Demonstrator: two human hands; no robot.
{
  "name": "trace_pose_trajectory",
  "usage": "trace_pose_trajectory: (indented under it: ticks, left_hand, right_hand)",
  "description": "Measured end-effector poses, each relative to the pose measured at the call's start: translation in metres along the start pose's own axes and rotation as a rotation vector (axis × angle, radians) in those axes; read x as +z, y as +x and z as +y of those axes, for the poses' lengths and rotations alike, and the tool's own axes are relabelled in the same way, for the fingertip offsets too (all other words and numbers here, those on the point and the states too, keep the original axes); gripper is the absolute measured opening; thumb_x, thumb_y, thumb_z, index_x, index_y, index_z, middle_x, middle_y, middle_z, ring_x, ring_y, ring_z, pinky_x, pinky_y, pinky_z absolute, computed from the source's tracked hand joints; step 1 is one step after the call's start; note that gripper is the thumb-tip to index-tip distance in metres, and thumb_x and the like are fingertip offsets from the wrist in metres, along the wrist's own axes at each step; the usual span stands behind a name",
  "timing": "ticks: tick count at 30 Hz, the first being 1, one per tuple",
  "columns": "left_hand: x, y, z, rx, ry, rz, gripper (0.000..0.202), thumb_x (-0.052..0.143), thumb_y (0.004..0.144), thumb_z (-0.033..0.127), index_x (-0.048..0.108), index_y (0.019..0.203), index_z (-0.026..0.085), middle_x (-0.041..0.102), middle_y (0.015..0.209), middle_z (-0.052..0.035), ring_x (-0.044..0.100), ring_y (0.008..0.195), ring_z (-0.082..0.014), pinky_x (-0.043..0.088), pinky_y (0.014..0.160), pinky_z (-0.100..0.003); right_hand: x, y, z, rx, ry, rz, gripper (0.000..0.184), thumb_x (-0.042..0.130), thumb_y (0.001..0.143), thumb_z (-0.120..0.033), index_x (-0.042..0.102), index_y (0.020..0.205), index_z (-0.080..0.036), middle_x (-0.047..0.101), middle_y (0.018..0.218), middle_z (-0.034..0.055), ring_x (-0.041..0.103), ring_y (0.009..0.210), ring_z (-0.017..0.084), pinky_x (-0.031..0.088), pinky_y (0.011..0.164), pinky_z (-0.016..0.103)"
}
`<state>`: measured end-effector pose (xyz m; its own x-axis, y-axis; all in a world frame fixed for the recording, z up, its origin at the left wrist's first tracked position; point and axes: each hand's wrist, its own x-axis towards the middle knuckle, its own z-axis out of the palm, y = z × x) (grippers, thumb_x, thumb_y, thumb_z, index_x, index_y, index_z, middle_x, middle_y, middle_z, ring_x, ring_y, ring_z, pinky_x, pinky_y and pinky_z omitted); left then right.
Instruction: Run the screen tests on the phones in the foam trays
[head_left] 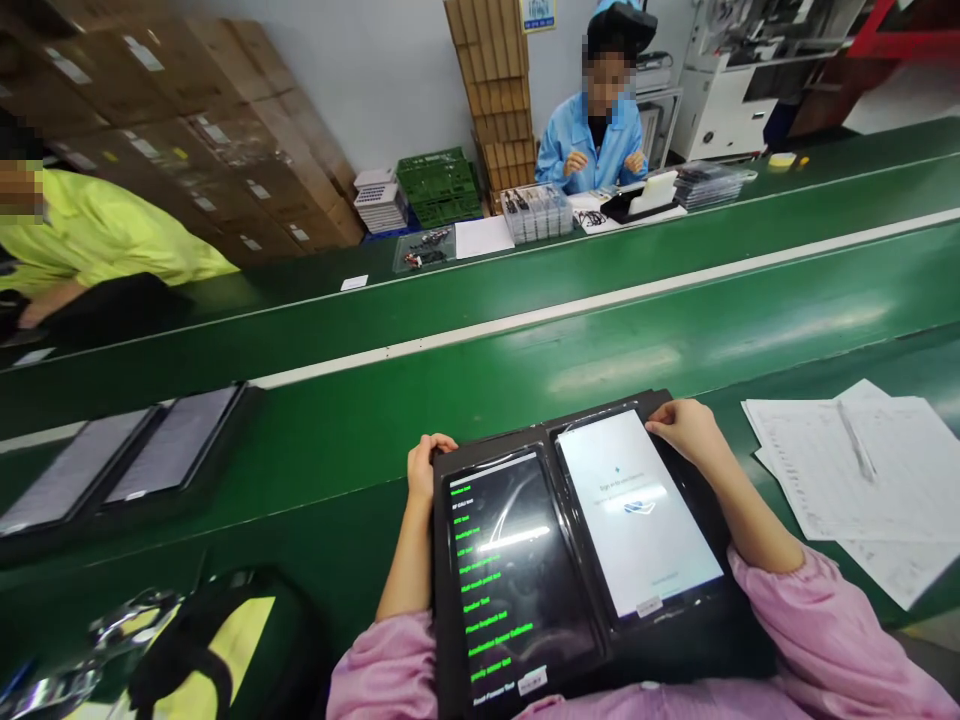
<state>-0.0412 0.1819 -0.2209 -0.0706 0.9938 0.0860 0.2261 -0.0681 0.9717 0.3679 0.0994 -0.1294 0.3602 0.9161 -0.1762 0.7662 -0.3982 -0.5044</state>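
Observation:
A black tray point(444, 570) lies in front of me with two tablets side by side in it. The left tablet point(517, 560) has a dark screen with a list of test names, mostly in green. On the right tablet point(637, 510) the screen is white with a sign-in page. Each tablet carries a small white label near its lower edge. My left hand point(426, 465) grips the tray at its far left corner, fingers curled over the edge. My right hand point(688, 432) pinches the far right corner, beside the right tablet's upper corner; its fingertips are partly hidden.
Printed papers with a pen point(855, 440) lie at right. Another tray with two tablets point(172, 440) is at left, above a black bag point(247, 640). A green conveyor point(600, 350) runs across. Beyond it sits a person in blue point(555, 140); another in yellow point(127, 220) is at far left.

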Motion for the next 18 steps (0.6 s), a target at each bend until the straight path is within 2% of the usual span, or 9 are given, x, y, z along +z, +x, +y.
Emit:
trace_pose_trajectory:
  ticks: [5, 9, 12, 14, 15, 16, 18]
  left_hand:
    - [0.002, 0.002, -0.004, -0.007, 0.018, 0.025, 0.066, 0.031, 0.084, 0.072, 0.06, 0.057, 0.02, 0.057, 0.057, -0.0069, 0.052, 0.058, -0.0194, 0.041, 0.056, -0.031]
    - [0.004, 0.005, -0.006, -0.012, 0.008, 0.046, 0.062, 0.033, 0.085, 0.068, 0.059, 0.057, 0.019, 0.056, 0.056, -0.0064, 0.052, 0.056, -0.0184, 0.041, 0.054, -0.03]
    - [0.005, 0.006, -0.006, -0.003, -0.002, 0.077, 0.057, 0.035, 0.086, 0.061, 0.06, 0.058, 0.018, 0.057, 0.056, -0.0064, 0.053, 0.055, -0.0178, 0.042, 0.054, -0.029]
    - [0.005, 0.005, -0.005, 0.008, -0.003, 0.126, 0.053, 0.036, 0.088, 0.055, 0.061, 0.061, 0.018, 0.058, 0.059, -0.0063, 0.055, 0.058, -0.0176, 0.044, 0.056, -0.028]
    - [0.004, 0.005, -0.005, 0.016, -0.001, 0.167, 0.05, 0.036, 0.089, 0.051, 0.061, 0.063, 0.017, 0.059, 0.062, -0.0061, 0.056, 0.06, -0.0173, 0.045, 0.057, -0.027]
    - [0.004, 0.004, -0.005, 0.025, 0.002, 0.216, 0.045, 0.036, 0.089, 0.047, 0.061, 0.066, 0.017, 0.059, 0.065, -0.0058, 0.057, 0.062, -0.0168, 0.045, 0.059, -0.026]
    - [0.002, 0.002, -0.004, 0.042, 0.011, 0.329, 0.032, 0.041, 0.089, 0.037, 0.06, 0.074, 0.016, 0.06, 0.074, -0.005, 0.059, 0.069, -0.0154, 0.046, 0.062, -0.024]
  right_hand:
    - [0.002, 0.01, 0.004, -0.003, 0.015, -0.051, 0.008, 0.075, 0.069, -0.012, 0.073, 0.065, -0.019, 0.067, 0.062, 0.0026, 0.065, 0.064, 0.019, 0.047, 0.06, 0.024]
    - [-0.002, 0.017, -0.003, 0.001, 0.029, -0.098, 0.009, 0.076, 0.07, -0.01, 0.073, 0.065, -0.018, 0.064, 0.056, 0.0009, 0.064, 0.059, 0.017, 0.046, 0.057, 0.022]
    - [-0.006, 0.008, -0.007, -0.002, 0.033, -0.099, 0.008, 0.076, 0.073, -0.01, 0.074, 0.069, -0.017, 0.065, 0.058, 0.0019, 0.064, 0.062, 0.018, 0.048, 0.061, 0.023]
    - [-0.005, -0.01, -0.005, -0.014, 0.031, -0.038, 0.006, 0.073, 0.08, -0.014, 0.077, 0.083, -0.017, 0.07, 0.073, 0.0048, 0.066, 0.075, 0.021, 0.05, 0.071, 0.027]
    - [-0.004, -0.022, -0.002, -0.065, 0.02, 0.018, 0.01, 0.07, 0.084, -0.016, 0.077, 0.092, -0.017, 0.071, 0.084, 0.0069, 0.066, 0.085, 0.023, 0.05, 0.078, 0.03]
    - [-0.001, -0.036, 0.001, -0.157, -0.003, 0.079, 0.015, 0.067, 0.088, -0.019, 0.076, 0.1, -0.019, 0.07, 0.097, 0.009, 0.064, 0.096, 0.025, 0.048, 0.085, 0.034]
    - [0.005, -0.065, 0.009, -0.431, -0.078, 0.179, 0.019, 0.064, 0.094, -0.028, 0.076, 0.108, -0.024, 0.062, 0.123, 0.011, 0.053, 0.117, 0.03, 0.042, 0.097, 0.043]
